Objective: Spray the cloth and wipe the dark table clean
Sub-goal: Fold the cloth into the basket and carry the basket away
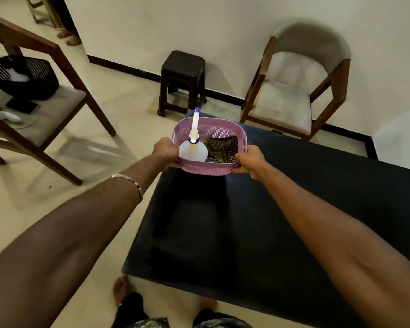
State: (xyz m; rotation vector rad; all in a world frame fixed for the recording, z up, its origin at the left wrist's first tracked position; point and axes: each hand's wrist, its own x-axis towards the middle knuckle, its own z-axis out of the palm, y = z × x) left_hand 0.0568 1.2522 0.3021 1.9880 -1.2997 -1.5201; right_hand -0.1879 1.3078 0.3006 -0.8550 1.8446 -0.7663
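Both arms outstretched, hands (210, 155) gripping pink basket (208, 168) ends above dark table (270, 221).

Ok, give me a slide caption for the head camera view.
Both hands, left and right, grip a pink basket holding spray bottle and checked cloth over the dark table.

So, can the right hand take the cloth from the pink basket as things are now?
Probably not yet. The right hand grips the pink basket at its end, as does the left hand. The cloth lies uncovered beside the spray bottle, so freeing that hand should suffice.
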